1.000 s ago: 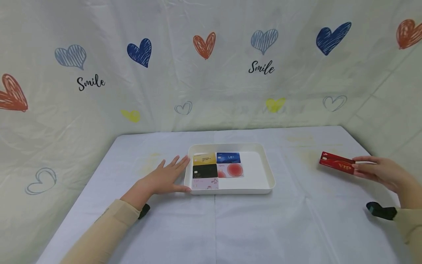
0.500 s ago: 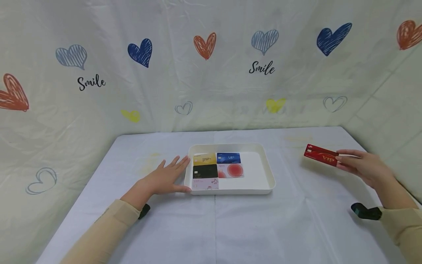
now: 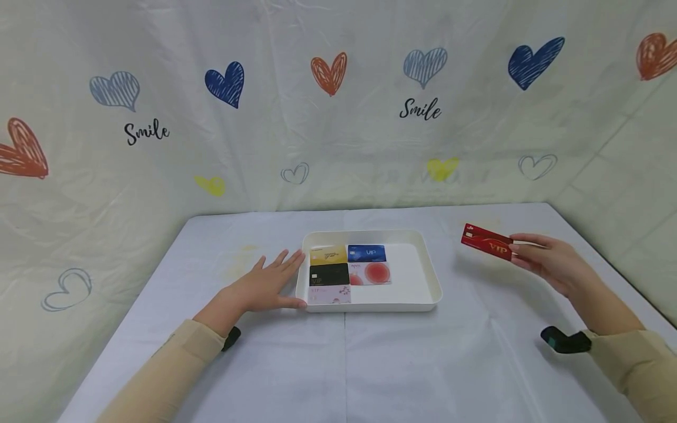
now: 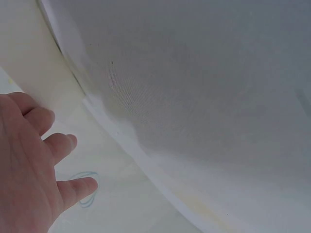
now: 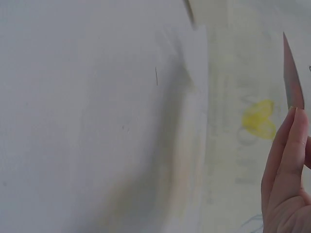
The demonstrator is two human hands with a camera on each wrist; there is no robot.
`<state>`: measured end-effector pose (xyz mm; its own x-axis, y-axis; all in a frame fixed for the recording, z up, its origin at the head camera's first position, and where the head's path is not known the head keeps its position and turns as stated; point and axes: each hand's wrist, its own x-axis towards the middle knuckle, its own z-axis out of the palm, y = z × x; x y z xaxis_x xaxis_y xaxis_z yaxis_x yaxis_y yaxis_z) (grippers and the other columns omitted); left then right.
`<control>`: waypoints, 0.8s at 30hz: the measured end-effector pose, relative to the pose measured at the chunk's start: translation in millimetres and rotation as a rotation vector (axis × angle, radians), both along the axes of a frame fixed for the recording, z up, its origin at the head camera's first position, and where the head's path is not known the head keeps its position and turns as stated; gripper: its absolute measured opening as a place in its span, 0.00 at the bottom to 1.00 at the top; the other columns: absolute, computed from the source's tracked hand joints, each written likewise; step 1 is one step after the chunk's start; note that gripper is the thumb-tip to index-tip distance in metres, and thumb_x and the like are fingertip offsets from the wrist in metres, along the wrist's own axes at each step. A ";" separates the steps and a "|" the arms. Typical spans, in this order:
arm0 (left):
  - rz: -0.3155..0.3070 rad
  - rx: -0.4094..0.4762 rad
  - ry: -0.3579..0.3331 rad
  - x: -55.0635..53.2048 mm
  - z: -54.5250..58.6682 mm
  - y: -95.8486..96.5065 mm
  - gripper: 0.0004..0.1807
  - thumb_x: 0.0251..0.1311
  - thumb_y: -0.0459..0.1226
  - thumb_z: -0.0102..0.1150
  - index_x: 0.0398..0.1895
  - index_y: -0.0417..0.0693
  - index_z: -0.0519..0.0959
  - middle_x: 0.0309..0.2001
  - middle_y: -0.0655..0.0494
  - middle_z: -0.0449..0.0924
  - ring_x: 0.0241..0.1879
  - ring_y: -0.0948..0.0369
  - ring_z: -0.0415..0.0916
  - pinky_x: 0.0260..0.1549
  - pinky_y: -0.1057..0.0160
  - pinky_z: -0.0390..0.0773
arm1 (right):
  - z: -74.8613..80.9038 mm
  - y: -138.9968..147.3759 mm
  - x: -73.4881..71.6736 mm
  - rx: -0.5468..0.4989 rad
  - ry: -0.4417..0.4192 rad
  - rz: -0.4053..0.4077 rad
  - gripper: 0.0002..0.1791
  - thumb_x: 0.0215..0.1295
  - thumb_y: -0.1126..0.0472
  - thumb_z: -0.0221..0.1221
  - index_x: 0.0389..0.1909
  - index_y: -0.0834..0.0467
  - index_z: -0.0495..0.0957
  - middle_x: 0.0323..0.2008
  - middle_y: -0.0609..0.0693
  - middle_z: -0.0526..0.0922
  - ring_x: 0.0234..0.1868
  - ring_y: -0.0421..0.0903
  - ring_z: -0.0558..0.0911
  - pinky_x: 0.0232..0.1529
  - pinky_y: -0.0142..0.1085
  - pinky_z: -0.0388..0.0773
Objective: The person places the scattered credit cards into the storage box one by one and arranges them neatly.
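A red VIP card [image 3: 485,241] is pinched by its right end between the fingers and thumb of my right hand [image 3: 552,264], held above the table to the right of the tray. In the right wrist view the card [image 5: 292,77] shows nearly edge-on. My left hand [image 3: 264,285] lies with fingers spread straight at the left rim of the white tray [image 3: 415,296]. Inside the tray, a gold card [image 3: 328,255], a black card [image 3: 328,274] and a pale pink card [image 3: 329,294] form a left column; a blue card [image 3: 367,252] and a pink card with red circles [image 3: 370,273] lie beside them.
A white cloth covers the table [image 3: 402,364]. Behind it hangs a pale curtain [image 3: 370,141] printed with hearts and "Smile". Dark wrist devices stick out at both sleeves, the right one [image 3: 566,341] low over the cloth.
My right hand has carried the red card leftward and slightly farther back, closer to the tray. The left hand and the cards in the tray have stayed in place.
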<state>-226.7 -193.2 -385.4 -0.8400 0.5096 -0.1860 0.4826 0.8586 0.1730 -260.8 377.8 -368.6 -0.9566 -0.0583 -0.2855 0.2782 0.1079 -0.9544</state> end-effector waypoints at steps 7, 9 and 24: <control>-0.007 -0.009 0.009 -0.1 -0.1 -0.4 0.62 0.60 0.71 0.57 0.84 0.46 0.42 0.83 0.50 0.42 0.80 0.44 0.38 0.71 0.30 0.42 | 1.6 -23.6 0.7 0.055 0.027 0.053 0.08 0.77 0.54 0.59 0.52 0.42 0.74 0.69 0.61 0.57 0.40 0.35 0.83 0.49 0.36 0.83; -0.008 -0.012 0.011 -0.2 -0.2 -0.5 0.62 0.60 0.71 0.56 0.84 0.46 0.42 0.83 0.50 0.42 0.80 0.44 0.38 0.71 0.30 0.42 | 1.2 -30.8 0.9 0.081 0.038 0.067 0.14 0.78 0.54 0.57 0.59 0.47 0.72 0.71 0.64 0.55 0.41 0.35 0.82 0.50 0.37 0.83; -0.003 -0.010 0.008 0.0 -0.5 0.0 0.62 0.60 0.71 0.56 0.84 0.46 0.42 0.83 0.50 0.41 0.80 0.44 0.37 0.71 0.30 0.41 | 1.3 -89.1 7.1 0.090 0.037 0.175 0.33 0.79 0.55 0.56 0.74 0.68 0.57 0.74 0.70 0.54 0.46 0.39 0.80 0.51 0.38 0.82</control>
<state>-226.6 -193.2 -385.9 -0.8402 0.5102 -0.1838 0.4864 0.8588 0.1607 -253.7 288.7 -367.3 -0.9440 -0.2010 -0.2617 0.2124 0.2368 -0.9481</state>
